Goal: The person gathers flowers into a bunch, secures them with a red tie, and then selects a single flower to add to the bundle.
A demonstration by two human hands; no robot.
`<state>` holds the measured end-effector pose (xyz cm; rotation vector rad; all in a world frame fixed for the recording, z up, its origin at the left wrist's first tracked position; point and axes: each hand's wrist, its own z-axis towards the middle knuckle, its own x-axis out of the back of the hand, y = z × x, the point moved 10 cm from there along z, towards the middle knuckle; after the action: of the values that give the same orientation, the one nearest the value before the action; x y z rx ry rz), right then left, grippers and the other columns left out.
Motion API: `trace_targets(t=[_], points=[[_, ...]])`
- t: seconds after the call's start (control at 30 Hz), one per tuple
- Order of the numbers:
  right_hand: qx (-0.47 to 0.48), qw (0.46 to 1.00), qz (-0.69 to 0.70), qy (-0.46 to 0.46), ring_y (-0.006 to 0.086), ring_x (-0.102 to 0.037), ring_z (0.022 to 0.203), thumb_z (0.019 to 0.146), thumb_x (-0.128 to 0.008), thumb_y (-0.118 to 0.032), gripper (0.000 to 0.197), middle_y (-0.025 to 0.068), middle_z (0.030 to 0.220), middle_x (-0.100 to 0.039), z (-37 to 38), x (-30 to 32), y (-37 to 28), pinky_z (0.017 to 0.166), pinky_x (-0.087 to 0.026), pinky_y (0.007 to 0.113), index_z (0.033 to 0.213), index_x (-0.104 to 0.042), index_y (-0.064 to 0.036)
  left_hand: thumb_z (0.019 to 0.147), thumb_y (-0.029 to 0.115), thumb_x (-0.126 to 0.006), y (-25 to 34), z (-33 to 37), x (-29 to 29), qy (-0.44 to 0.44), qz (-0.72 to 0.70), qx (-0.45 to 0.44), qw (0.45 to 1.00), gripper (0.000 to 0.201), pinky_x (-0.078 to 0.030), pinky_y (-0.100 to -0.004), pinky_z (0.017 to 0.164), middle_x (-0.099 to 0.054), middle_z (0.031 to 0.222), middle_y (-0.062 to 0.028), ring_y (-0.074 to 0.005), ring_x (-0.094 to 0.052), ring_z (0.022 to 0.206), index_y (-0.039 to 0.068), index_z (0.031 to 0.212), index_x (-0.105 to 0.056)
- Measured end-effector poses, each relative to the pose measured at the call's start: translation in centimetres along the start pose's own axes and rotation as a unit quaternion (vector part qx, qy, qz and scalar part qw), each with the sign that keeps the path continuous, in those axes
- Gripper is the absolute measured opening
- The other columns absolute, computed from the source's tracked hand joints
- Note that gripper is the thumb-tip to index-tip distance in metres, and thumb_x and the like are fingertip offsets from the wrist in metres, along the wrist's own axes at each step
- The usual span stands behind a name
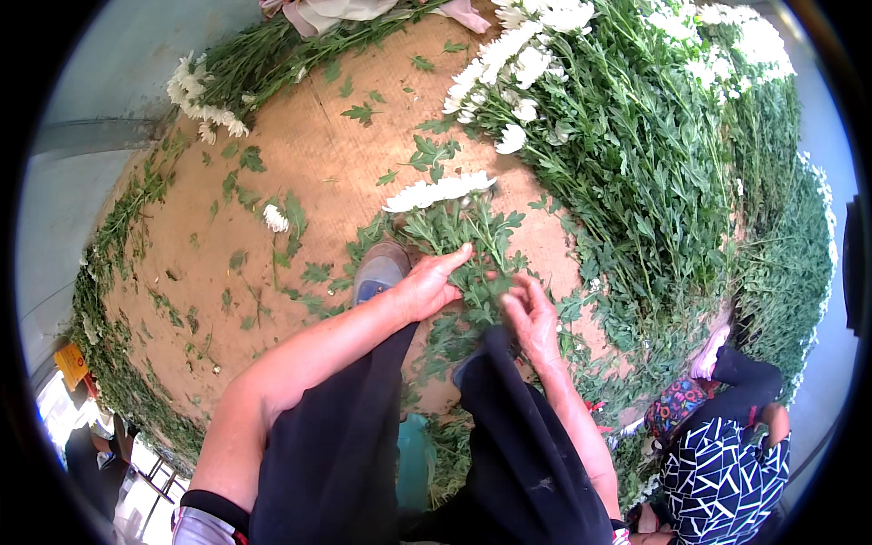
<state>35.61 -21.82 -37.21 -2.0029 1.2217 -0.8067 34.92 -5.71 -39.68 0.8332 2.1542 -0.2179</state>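
Between my knees is a bunch of white chrysanthemums (440, 193), its flower heads in an even row at the far end and its leafy green stems toward me. My left hand (434, 283) is closed round the stems from the left, thumb stretched along them. On the right side of the same stems, my right hand (530, 313) has its fingers bent against the leaves; what its fingertips pinch is hidden among the foliage. Just left of the bunch, my grey shoe (381, 268) rests on the floor.
A large heap of white chrysanthemums (627, 136) fills the right side. Another bunch (272, 77) lies far left near pink-white wrapping (331, 14). One cut flower (275, 218) and loose leaves are strewn over the brown floor (318, 136). A person (722, 463) sits at lower right.
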Motion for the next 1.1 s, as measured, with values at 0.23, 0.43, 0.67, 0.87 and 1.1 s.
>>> trace_targets(t=[0.23, 0.43, 0.67, 0.87, 1.1], points=[[0.046, 0.997, 0.055, 0.015, 0.0068, -0.059, 0.089, 0.09, -0.067, 0.0, 0.031, 0.0013, 0.1, -0.07, -0.6, -1.8, -0.1, 0.083, -0.048, 0.023, 0.121, -0.066, -0.0006, 0.104, 0.032, -0.052, -0.1, -0.4, -1.4, 0.003, 0.024, -0.011, 1.0, 0.044, -0.048, -0.0414, 0.103, -0.06, 0.13, -0.0119, -0.0237, -0.06, 0.118, 0.001, 0.136, -0.051], [0.063, 0.998, -0.005, -0.01, 0.0088, -0.058, 0.093, 0.092, -0.064, 0.001, 0.025, 0.0018, 0.102, -0.07, -2.2, -3.4, -2.7, 0.084, -0.049, 0.026, 0.117, -0.066, -0.0012, 0.105, 0.024, -0.049, -0.8, -0.6, -2.5, -0.059, 0.084, 0.014, 0.995, 0.036, -0.047, -0.0424, 0.105, -0.064, 0.124, -0.016, -0.028, -0.061, 0.118, 0.002, 0.133, -0.052], [0.281, 0.815, -0.456, 0.22, 0.0349, -0.057, 0.107, 0.084, -0.072, -0.021, 0.046, 0.016, 0.119, -0.063, 3.8, 6.4, -12.8, 0.092, -0.046, 0.045, 0.125, -0.059, -0.0049, 0.102, 0.025, -0.054, 0.9, -1.1, 0.5, -0.002, -0.01, 0.002, 1.0, 0.031, -0.053, -0.0484, 0.099, -0.065, 0.114, -0.0195, -0.0344, -0.063, 0.114, -0.001, 0.119, -0.056], [0.189, 0.749, -0.601, 0.205, 0.0321, -0.054, 0.1, 0.076, -0.077, -0.018, 0.048, 0.0117, 0.106, -0.061, 8.8, 8.8, -11.4, 0.082, -0.043, 0.045, 0.118, -0.058, -0.0068, 0.103, 0.025, -0.053, 0.6, -1.5, 3.2, 0.026, -0.011, 0.0, 1.0, 0.036, -0.054, -0.0484, 0.092, -0.065, 0.117, -0.0231, -0.0326, -0.066, 0.104, -0.001, 0.127, -0.049], [0.343, 0.704, -0.514, 0.351, 0.0321, -0.052, 0.116, 0.078, -0.08, -0.022, 0.062, 0.0124, 0.128, -0.055, 4.6, 14.2, -19.9, 0.097, -0.04, 0.044, 0.132, -0.052, -0.0092, 0.104, 0.024, -0.05, 0.1, -2.1, 4.8, 0.048, -0.03, 0.007, 0.998, 0.041, -0.051, -0.049, 0.099, -0.063, 0.121, -0.0246, -0.035, -0.063, 0.113, -0.006, 0.132, -0.045]])
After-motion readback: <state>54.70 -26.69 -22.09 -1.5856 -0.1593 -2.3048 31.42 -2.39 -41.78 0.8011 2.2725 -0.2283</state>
